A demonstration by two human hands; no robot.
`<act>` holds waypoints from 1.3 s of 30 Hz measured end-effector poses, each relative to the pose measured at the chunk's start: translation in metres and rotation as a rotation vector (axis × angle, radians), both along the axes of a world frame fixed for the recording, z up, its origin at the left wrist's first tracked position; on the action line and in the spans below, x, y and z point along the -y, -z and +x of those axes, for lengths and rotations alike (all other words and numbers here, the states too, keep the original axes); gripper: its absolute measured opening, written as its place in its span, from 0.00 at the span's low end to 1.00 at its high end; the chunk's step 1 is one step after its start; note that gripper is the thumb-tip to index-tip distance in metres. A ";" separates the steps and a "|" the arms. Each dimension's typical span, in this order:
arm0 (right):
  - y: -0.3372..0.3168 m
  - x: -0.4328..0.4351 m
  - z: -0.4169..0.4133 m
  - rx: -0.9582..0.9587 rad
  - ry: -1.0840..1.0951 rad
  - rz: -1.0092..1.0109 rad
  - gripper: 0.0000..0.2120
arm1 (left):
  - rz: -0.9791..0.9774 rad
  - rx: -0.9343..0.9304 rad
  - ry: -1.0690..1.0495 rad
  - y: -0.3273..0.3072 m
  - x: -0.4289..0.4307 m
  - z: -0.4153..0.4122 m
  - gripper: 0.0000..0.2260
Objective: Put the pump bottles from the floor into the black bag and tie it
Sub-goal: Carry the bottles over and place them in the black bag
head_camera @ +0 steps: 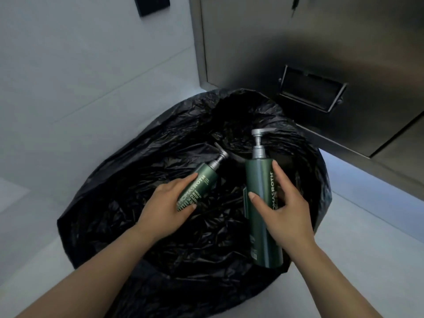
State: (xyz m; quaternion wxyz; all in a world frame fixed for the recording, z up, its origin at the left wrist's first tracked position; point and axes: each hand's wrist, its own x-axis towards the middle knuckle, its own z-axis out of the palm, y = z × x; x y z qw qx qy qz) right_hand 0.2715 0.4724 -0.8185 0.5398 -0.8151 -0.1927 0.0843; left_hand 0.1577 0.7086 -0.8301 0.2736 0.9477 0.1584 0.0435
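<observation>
A large black bag (119, 203) lies spread open on the pale floor, its mouth facing up. My left hand (165, 210) grips a small green pump bottle (202, 180) that leans to the upper right over the bag's middle. My right hand (284, 210) holds a taller green pump bottle (259, 180) upright, thumb on its left side and fingers on the label side. Another green piece shows just behind the tall bottle's left edge. Both bottles have grey pump heads and sit above the bag's opening.
A stainless-steel cabinet (321, 53) with a recessed handle (312, 90) stands right behind the bag. A white wall (80, 65) is on the left with a dark panel (151, 4) at the top. Pale floor (367, 260) surrounds the bag.
</observation>
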 end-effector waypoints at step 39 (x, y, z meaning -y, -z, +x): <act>0.005 -0.021 -0.032 -0.098 0.017 -0.102 0.37 | -0.323 -0.263 0.074 0.073 0.036 -0.045 0.22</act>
